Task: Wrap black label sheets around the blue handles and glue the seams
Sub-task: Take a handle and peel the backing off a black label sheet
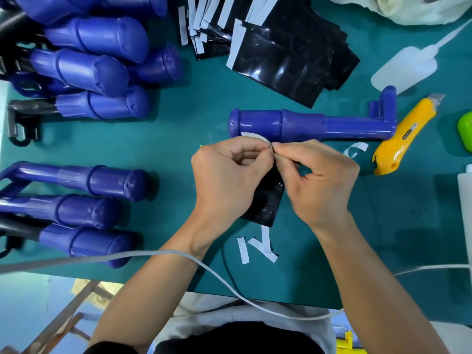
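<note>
Black, glossy: label sheet (268,200) pinched at its far edge by both hands. Left hand (229,177) has thumb and forefinger curled tight on it, right hand (316,182) the same, tips touching. White backing strip (251,136) curls off at the pinch. Sheet runs near-side under the palms. Blue handle (304,123) lies flat just beyond the fingers on the green mat (178,139). Loose white strips (255,247) near the wrists. Yellow knife (406,134) right of the handle, sheet stack (293,60) far, spare handles (89,72) piled left.

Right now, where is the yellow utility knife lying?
In the head view, the yellow utility knife lies tilted on the right side of the green mat, just beyond the right end of the lone blue handle and below the clear squeeze bottle.
</note>
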Demonstrator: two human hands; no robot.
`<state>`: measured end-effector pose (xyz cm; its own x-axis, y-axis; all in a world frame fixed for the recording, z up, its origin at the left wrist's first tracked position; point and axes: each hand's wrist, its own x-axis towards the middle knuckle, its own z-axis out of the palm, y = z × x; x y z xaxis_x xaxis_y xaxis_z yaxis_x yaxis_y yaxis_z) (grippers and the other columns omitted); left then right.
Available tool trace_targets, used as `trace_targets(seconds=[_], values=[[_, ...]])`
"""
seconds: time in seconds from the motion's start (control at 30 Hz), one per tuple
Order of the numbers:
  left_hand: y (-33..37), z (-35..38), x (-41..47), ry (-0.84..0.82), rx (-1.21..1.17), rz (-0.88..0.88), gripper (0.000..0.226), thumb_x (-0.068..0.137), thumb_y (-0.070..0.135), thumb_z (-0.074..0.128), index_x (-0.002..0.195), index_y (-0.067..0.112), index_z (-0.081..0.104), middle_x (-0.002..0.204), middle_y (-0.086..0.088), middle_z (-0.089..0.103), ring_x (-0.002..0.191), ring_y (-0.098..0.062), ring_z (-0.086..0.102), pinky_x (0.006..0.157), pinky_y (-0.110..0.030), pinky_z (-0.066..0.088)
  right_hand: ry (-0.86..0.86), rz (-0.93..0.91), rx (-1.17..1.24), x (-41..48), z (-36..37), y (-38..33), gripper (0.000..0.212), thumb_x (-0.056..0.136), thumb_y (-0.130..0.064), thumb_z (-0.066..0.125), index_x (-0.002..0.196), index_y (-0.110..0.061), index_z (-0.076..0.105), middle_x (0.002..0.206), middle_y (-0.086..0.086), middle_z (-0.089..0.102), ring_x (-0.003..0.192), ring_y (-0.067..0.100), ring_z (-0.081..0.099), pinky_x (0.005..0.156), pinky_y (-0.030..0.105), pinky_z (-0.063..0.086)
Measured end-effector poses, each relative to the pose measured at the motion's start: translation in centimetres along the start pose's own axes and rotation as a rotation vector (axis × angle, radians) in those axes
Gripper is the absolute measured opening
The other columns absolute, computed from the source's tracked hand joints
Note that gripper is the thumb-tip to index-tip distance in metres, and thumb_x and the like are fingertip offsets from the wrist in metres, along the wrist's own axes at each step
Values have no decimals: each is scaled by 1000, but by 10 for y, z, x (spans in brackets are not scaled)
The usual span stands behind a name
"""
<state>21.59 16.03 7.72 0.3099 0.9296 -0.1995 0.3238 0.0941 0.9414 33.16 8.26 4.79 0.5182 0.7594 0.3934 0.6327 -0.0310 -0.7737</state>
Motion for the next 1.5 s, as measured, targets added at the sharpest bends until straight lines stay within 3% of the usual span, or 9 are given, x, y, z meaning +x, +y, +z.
trace_targets(seconds=[0.17,0.5,0.67,0.8,1.13,1.33,1.5], values=[[-1,1,0,5,-5,0,32,80,0,76,69,30,75,68,15,74,58,1,65,62,-13,51,29,-83,-39,-4,2,2,8,91,5,78,86,0,83,81,7,79,65,29,71,61,39,56],[0,3,2,-5,-74,4,28,72,2,67,63,28,67,56,16,60,51,1,49,54,-12,42,-24,39,117,-4,3,4,9,89,4,79,93,-3,83,89,4,80,75,23,75,67,39,58],[1,3,4,-27,-127,5,26,72,2,66,63,27,67,60,4,59,54,-5,44,52,-16,39,-54,247,303,-1,3,1,21,88,-2,80,99,-20,79,94,-18,77,85,5,76,77,22,58],[0,2,5,-35,-143,0,26,72,2,66,64,26,68,61,4,59,56,-7,44,52,-17,38,-97,334,385,3,3,-3,33,85,-2,79,96,-33,77,88,-31,75,82,-1,75,75,14,55],[-2,1,5,-1,-105,-20,16,71,11,69,62,24,68,59,8,58,55,-8,43,52,-18,37,-138,453,557,9,2,-2,27,84,1,77,88,-25,77,78,-17,77,64,0,68,62,12,49],[-1,-2,6,20,-66,-8,10,69,13,66,65,22,66,58,13,54,54,-5,41,53,-17,36,-87,659,733,14,-1,0,28,80,-1,73,75,-28,80,62,-3,68,52,12,52,53,23,44],[1,-13,14,74,-76,1,19,68,8,63,60,25,62,57,11,49,54,-5,37,52,-15,32,-31,793,808,18,-6,3,24,78,-2,71,73,-24,80,61,-2,66,52,11,51,52,21,42]])
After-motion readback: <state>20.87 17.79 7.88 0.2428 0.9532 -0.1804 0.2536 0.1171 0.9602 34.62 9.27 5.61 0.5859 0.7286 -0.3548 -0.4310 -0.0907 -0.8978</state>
